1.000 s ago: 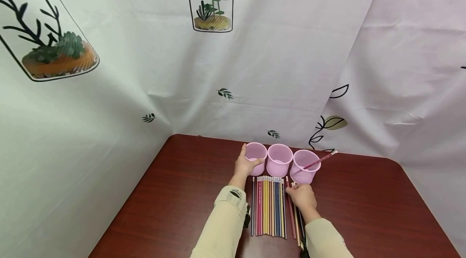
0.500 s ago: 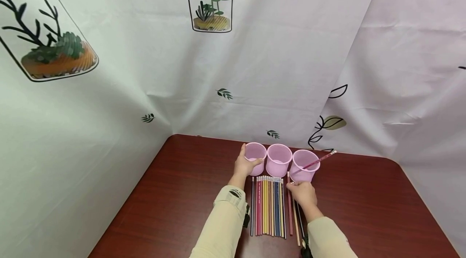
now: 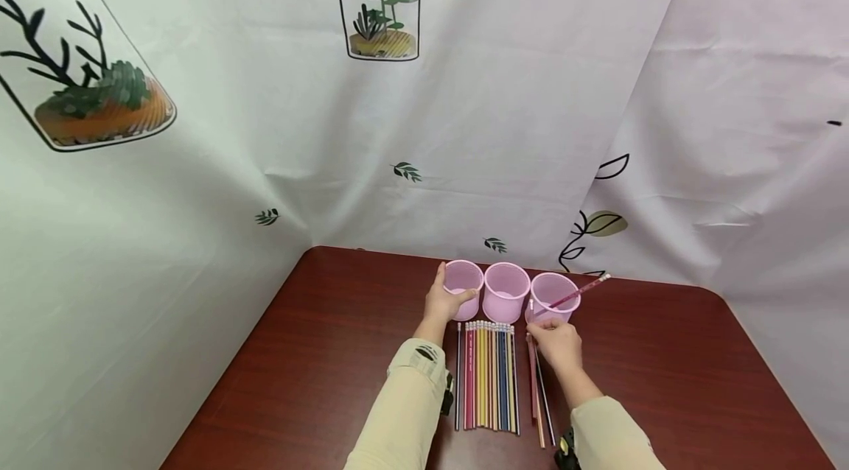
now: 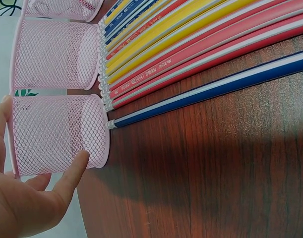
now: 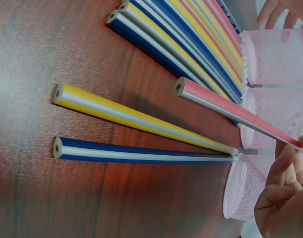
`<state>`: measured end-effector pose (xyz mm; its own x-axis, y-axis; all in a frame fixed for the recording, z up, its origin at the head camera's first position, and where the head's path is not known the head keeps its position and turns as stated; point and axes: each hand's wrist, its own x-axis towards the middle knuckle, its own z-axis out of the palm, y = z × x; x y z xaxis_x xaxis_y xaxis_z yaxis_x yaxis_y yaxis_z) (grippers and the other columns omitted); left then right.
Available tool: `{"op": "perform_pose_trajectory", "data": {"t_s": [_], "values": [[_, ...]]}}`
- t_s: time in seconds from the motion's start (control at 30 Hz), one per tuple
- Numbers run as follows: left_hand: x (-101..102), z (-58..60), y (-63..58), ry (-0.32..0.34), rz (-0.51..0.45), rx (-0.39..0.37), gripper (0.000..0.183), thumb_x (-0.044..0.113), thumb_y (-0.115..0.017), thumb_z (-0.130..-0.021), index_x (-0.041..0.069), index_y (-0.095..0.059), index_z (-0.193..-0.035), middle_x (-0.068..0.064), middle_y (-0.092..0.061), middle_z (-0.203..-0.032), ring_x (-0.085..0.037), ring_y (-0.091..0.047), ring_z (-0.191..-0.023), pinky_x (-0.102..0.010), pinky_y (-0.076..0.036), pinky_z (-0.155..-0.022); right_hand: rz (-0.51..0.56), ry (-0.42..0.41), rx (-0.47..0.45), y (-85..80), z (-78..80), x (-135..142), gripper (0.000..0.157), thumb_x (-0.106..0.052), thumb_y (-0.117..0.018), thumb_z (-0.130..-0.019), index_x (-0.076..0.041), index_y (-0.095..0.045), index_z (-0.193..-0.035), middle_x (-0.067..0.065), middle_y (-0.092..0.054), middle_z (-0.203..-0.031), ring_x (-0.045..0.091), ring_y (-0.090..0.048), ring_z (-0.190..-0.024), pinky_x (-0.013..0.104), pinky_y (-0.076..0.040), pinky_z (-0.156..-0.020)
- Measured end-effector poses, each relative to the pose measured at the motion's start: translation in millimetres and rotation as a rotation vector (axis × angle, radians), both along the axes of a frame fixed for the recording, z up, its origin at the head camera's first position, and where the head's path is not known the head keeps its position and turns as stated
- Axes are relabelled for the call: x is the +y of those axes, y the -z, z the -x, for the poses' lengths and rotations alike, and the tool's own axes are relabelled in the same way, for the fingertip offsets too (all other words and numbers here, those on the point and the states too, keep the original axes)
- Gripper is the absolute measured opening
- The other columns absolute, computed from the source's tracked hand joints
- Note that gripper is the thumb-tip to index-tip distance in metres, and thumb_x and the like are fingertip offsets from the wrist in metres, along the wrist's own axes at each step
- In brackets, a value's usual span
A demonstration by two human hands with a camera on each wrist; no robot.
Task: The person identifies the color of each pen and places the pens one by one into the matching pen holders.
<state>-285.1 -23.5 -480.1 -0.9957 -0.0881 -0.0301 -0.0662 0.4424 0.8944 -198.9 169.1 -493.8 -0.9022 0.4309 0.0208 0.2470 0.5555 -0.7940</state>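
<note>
Three pink mesh pencil cups stand in a row near the table's back edge. My left hand (image 3: 443,306) holds the left cup (image 4: 57,134), thumb against its front wall and fingers at its side. My right hand (image 3: 559,343) pinches a red pencil (image 5: 225,109) near its eraser end, lifted off the table in front of the right cup (image 3: 560,314). Inside that cup leans another red pencil (image 3: 584,290), its eraser end sticking out to the right. Beneath the held pencil lie a yellow pencil (image 5: 141,116) and a blue pencil (image 5: 141,151), eraser ends close together.
Side by side before the left and middle cup (image 3: 506,302) lies a row of several pencils (image 3: 489,378) in red, yellow and blue, erasers toward the cups. A blue pencil (image 4: 211,91) lies slightly apart at its left end. Printed cloth (image 3: 464,124) hangs behind the table.
My right hand has raised the red pencil from the table and shifted it slightly toward the right cup. My left hand has stayed on the left cup.
</note>
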Motion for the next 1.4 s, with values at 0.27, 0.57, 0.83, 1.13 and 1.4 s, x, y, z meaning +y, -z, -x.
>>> {"op": "perform_pose_trajectory", "data": {"t_s": [0.27, 0.57, 0.83, 1.13, 1.4], "values": [[0.2, 0.3, 0.4, -0.003, 0.005, -0.01, 0.092, 0.024, -0.082, -0.069, 0.013, -0.03, -0.145, -0.025, -0.047, -0.131, -0.04, -0.046, -0.116, -0.05, -0.039, -0.094, 0.118, -0.005, 0.012, -4.6, 1.8, -0.8, 0.017, -0.02, -0.067, -0.077, -0.005, -0.064, -0.069, 0.006, -0.065, -0.063, 0.011, -0.058, -0.051, 0.024, -0.04, -0.054], [0.8, -0.3, 0.1, -0.008, -0.005, -0.014, 0.092, 0.023, -0.082, -0.069, 0.016, -0.03, -0.145, -0.025, -0.047, -0.131, -0.04, -0.047, -0.116, -0.05, -0.04, -0.093, 0.074, -0.014, 0.041, -10.4, 5.1, 0.1, 0.019, -0.019, -0.066, -0.077, -0.002, -0.072, -0.083, 0.001, -0.064, -0.062, 0.009, -0.053, -0.056, 0.026, -0.04, -0.056], [0.3, -1.0, 0.3, -0.006, 0.0, -0.002, 0.092, 0.023, -0.082, -0.068, 0.015, -0.031, -0.144, -0.026, -0.048, -0.129, -0.04, -0.047, -0.115, -0.05, -0.04, -0.093, 0.155, -0.046, 0.067, -20.7, 7.4, 0.3, 0.028, -0.016, -0.066, -0.081, 0.005, -0.069, -0.098, 0.014, -0.067, -0.071, 0.007, -0.057, -0.052, 0.02, -0.041, -0.052], [-0.2, -1.2, 0.9, -0.009, 0.007, 0.001, 0.092, 0.024, -0.083, -0.068, 0.015, -0.032, -0.144, -0.026, -0.048, -0.129, -0.041, -0.047, -0.115, -0.05, -0.039, -0.094, 0.204, -0.058, 0.104, -38.6, 9.3, 2.8, 0.031, -0.017, -0.067, -0.082, 0.008, -0.067, -0.1, 0.009, -0.068, -0.071, 0.015, -0.062, -0.055, 0.023, -0.047, -0.052], [-0.5, -1.3, 0.3, -0.008, 0.006, 0.005, 0.092, 0.024, -0.083, -0.068, 0.015, -0.032, -0.144, -0.026, -0.048, -0.129, -0.041, -0.047, -0.115, -0.05, -0.039, -0.093, 0.203, -0.061, 0.135, -56.9, 13.1, 9.3, 0.03, -0.02, -0.066, -0.085, 0.007, -0.067, -0.1, 0.008, -0.068, -0.071, 0.02, -0.066, -0.06, 0.019, -0.041, -0.055]]}}
